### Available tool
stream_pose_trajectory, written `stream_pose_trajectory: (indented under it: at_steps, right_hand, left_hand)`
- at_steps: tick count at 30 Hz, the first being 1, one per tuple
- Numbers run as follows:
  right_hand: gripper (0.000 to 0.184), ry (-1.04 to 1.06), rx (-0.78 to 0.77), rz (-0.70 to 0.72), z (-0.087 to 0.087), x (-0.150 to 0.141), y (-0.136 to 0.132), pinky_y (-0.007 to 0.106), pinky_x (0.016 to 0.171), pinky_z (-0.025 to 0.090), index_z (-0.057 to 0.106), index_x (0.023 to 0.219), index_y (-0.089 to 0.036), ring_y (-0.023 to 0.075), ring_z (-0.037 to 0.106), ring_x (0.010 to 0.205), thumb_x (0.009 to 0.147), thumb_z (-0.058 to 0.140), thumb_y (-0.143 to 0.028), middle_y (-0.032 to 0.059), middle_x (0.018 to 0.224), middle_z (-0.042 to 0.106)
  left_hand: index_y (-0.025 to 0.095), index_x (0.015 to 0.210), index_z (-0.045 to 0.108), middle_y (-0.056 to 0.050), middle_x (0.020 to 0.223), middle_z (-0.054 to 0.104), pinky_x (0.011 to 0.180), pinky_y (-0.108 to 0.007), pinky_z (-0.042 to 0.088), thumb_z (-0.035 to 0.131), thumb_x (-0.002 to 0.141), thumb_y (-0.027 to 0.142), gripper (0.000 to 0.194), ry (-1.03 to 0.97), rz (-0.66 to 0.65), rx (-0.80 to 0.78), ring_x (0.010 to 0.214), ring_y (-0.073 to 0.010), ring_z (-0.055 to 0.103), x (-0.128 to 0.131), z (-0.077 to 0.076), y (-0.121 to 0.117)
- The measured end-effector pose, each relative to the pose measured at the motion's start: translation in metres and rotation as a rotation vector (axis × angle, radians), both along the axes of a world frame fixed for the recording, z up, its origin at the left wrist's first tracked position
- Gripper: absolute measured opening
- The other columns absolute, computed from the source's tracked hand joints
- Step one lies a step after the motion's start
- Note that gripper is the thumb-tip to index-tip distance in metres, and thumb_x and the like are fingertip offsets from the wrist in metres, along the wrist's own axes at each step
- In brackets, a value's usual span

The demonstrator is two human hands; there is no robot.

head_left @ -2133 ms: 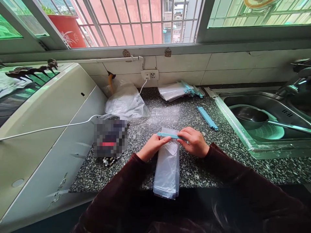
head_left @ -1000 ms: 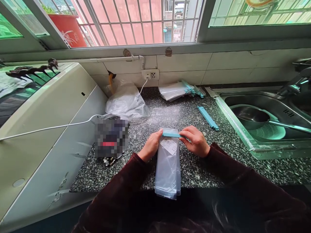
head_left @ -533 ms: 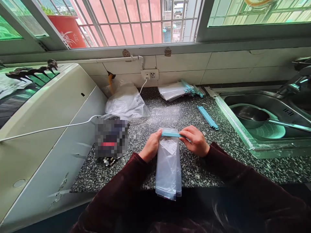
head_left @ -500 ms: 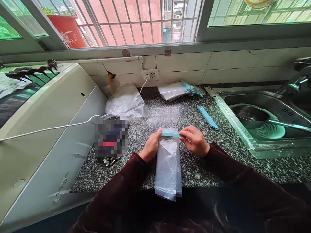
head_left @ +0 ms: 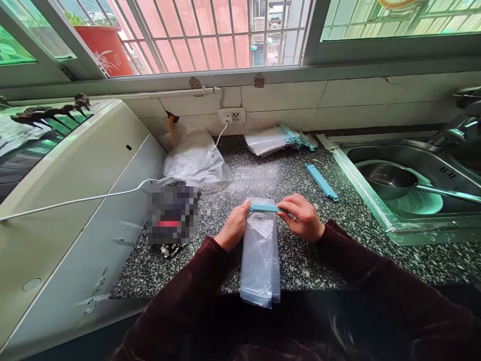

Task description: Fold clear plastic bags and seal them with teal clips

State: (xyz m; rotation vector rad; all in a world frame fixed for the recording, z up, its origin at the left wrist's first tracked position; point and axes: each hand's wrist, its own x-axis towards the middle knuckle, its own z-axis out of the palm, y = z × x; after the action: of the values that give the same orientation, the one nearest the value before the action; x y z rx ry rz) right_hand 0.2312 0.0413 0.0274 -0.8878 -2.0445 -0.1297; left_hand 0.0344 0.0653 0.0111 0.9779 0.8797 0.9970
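Note:
A folded clear plastic bag (head_left: 257,265) with a white label hangs partly over the counter's front edge. Across its top lies a blue bag sealing clip (head_left: 263,207). My left hand (head_left: 236,226) pinches the clip's left end together with the bag's edge. On the other side, my right hand (head_left: 301,218) grips the right end of the clip between thumb and fingers. Whether the clip is snapped closed cannot be made out. More blue sealing clips (head_left: 321,182) lie together on the counter, beyond my right hand.
Against the tiled wall sit a pile of clear bags with clips (head_left: 268,140) and a crumpled plastic bag (head_left: 195,155). A sink (head_left: 398,228) holding a pan (head_left: 389,180) is at right. A blurred dark object (head_left: 173,215) and a white cable (head_left: 93,200) are at left.
Both hands keep their hold on the clip and bag, almost still. The view has shifted very slightly.

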Motion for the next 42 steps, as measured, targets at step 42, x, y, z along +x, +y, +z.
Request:
stream_pose_trajectory:
  at_steps: [42]
  right_hand:
    - [0.019,0.597,-0.103,-0.133,0.007,0.019,0.001,0.035,0.069,0.051,0.051,0.093,-0.023,0.0173,0.059,0.079,0.091,0.042,-0.038,0.0051,0.087,0.061]
  left_hand:
    - [0.014,0.067,0.063,0.0,0.062,0.064,0.067,-0.027,0.046,0.068,0.061,0.05,0.037,-0.026,0.167,-0.008,0.068,-0.0175,0.06,-0.005,0.015,0.009]
